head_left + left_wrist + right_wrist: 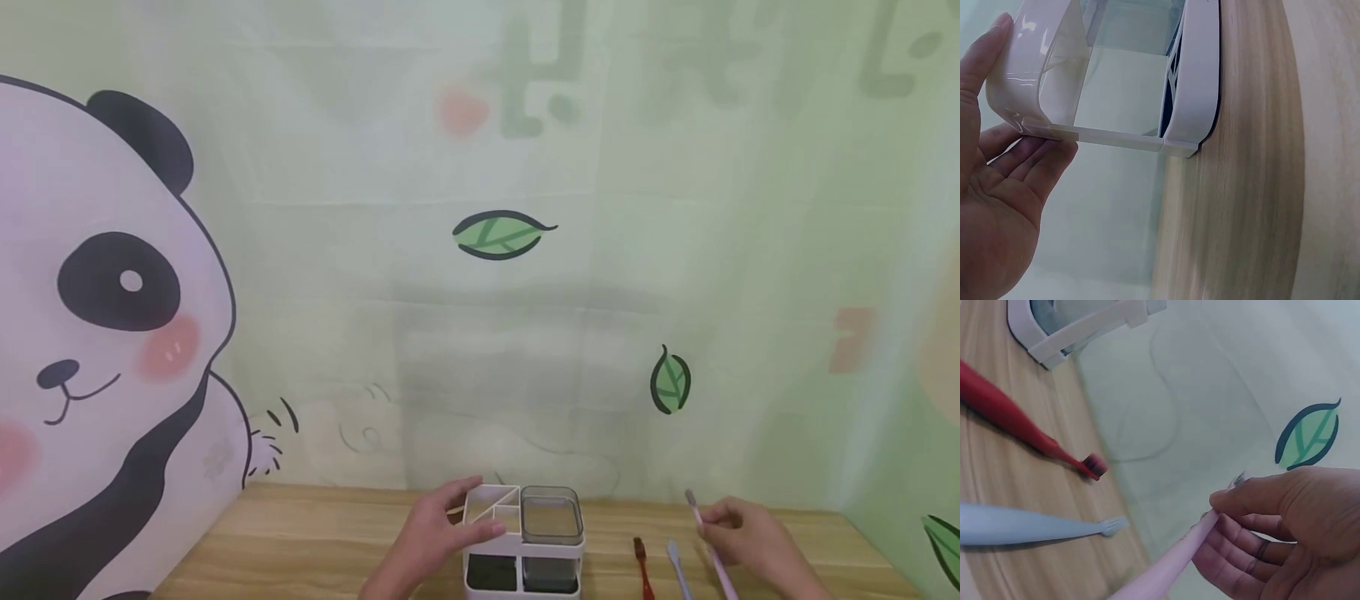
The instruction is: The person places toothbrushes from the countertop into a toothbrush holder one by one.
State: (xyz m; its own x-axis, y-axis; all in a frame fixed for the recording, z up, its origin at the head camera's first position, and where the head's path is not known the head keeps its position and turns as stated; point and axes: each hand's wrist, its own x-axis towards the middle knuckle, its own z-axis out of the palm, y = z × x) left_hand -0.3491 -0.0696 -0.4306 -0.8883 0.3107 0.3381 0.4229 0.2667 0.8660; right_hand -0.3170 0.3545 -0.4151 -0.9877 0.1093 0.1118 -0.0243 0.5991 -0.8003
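Observation:
A white toothbrush holder [524,550] with divided upper slots and a clear cup [552,515] stands at the table's middle. My left hand [447,527] grips its upper left side, thumb over the front and fingers behind; the left wrist view shows the fingers under the upper tier [1029,69]. To the right, my right hand [750,537] pinches a pink toothbrush [1175,556] near its neck, head tilted up. Left of it lie a light blue toothbrush [1029,525] and a red toothbrush [1016,419], both on the wooden table, untouched.
The wood-grain table [315,533] ends against a pale green cloth backdrop [337,250]. A panda [112,333] and leaves [498,235] are printed on the cloth. In the left wrist view, the holder's base [1200,75] sits on the tabletop.

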